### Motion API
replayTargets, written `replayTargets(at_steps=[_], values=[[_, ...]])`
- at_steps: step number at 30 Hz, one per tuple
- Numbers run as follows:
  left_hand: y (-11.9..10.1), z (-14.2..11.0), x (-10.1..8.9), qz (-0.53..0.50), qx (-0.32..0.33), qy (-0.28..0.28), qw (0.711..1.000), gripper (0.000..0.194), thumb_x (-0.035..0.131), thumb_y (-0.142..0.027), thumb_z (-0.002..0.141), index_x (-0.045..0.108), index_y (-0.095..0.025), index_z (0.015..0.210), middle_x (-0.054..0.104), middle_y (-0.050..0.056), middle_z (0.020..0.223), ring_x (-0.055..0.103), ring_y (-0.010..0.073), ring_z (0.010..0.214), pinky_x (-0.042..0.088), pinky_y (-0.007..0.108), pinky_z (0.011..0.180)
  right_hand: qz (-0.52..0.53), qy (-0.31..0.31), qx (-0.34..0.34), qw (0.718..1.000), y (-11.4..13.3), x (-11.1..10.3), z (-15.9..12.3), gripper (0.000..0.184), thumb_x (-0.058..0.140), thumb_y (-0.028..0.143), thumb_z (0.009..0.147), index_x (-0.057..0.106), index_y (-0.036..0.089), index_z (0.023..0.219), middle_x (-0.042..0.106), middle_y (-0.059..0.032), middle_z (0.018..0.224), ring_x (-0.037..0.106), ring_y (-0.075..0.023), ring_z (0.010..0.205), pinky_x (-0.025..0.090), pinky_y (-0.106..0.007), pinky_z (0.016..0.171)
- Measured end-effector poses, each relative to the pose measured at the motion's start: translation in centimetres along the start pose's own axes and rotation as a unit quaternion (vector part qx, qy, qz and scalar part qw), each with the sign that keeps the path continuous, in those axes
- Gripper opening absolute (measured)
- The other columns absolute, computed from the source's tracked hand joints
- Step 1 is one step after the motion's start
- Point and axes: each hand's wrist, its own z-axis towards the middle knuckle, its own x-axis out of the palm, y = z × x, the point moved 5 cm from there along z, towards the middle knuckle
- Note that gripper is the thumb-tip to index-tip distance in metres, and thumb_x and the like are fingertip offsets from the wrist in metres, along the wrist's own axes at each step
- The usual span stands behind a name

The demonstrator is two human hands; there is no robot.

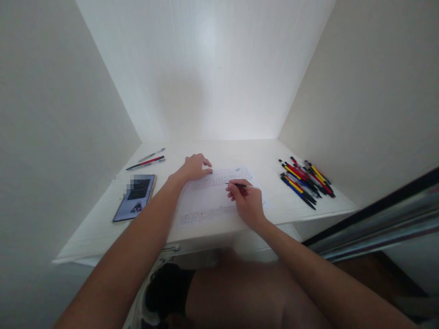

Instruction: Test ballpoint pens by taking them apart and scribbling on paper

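A sheet of paper (206,197) covered partly in lines of small handwriting lies on the white desk, with a blank band across its middle. My right hand (247,201) holds a dark, slim pen (240,185) in a writing grip, its tip pointing left, close over the sheet. At the paper's upper left rests my left hand (196,167), thumb and forefinger apart in a curve. A tiny dark spot shows by the left thumb tip; I cannot make out what it is. The palm side of the left hand is hidden.
Left of my forearm lies a phone (139,194) with a lit, partly pixelated screen. Behind it are several pens (146,162). On the right sits a pile of coloured pens (307,178). White walls enclose the desk (164,183); its front edge is near my legs.
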Motion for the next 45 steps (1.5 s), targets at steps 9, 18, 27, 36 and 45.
replayTargets(at_steps=[9, 18, 27, 36, 45], values=[[0.0, 0.3, 0.9, -0.002, 0.014, -0.028, 1.0, 0.028, 0.062, -0.041, 0.086, 0.077, -0.024, 0.103, 0.071, 0.008, 0.109, 0.061, 0.0292, 0.108, 0.038, 0.051, 0.101, -0.158, -0.071, -0.027, 0.984, -1.9, -6.8, 10.2, 0.022, 0.048, 0.021, 0.101, 0.067, 0.015, 0.108, 0.071, -0.0063, 0.096, 0.067, -0.0191, 0.079, 0.052, -0.027, 0.07], [3.1, 0.0, -1.1, -0.023, -0.055, -0.149, 0.987, 0.033, 0.044, -0.027, 0.095, 0.072, -0.023, 0.112, 0.067, 0.008, 0.114, 0.059, 0.0232, 0.105, 0.038, 0.044, 0.1, -0.345, -0.026, -0.021, 0.938, -9.2, -6.6, 17.0, 0.022, 0.063, 0.002, 0.088, 0.072, 0.013, 0.105, 0.07, -0.0084, 0.101, 0.065, -0.0234, 0.092, 0.049, -0.032, 0.09], [-5.1, -0.7, 1.3, 0.04, 0.135, -0.041, 0.989, 0.035, 0.049, -0.038, 0.099, 0.065, -0.025, 0.127, 0.062, 0.007, 0.131, 0.054, 0.0259, 0.118, 0.034, 0.045, 0.103, -0.397, 0.049, -0.051, 0.915, -11.3, -6.0, 17.0, 0.018, 0.067, 0.007, 0.087, 0.076, 0.014, 0.1, 0.07, -0.0059, 0.093, 0.064, -0.0236, 0.084, 0.049, -0.031, 0.084], [-9.7, -1.6, 4.8, 0.079, 0.214, 0.104, 0.968, 0.067, 0.029, -0.06, 0.103, 0.032, -0.019, 0.156, 0.026, 0.013, 0.164, 0.025, 0.0301, 0.149, 0.021, 0.048, 0.118, -0.387, 0.054, -0.064, 0.918, -10.8, -5.3, 17.1, 0.021, 0.062, 0.003, 0.087, 0.075, 0.007, 0.103, 0.07, -0.0098, 0.092, 0.064, -0.0234, 0.081, 0.048, -0.029, 0.084], [-10.1, 1.3, 4.9, 0.11, 0.211, 0.054, 0.97, 0.043, 0.045, -0.039, 0.101, 0.059, -0.015, 0.134, 0.061, 0.016, 0.129, 0.059, 0.0293, 0.113, 0.048, 0.043, 0.093, -0.357, -0.015, -0.047, 0.933, -10.7, -5.6, 16.9, 0.023, 0.057, 0.007, 0.088, 0.073, 0.007, 0.105, 0.07, -0.0127, 0.094, 0.065, -0.0278, 0.085, 0.049, -0.034, 0.086]])
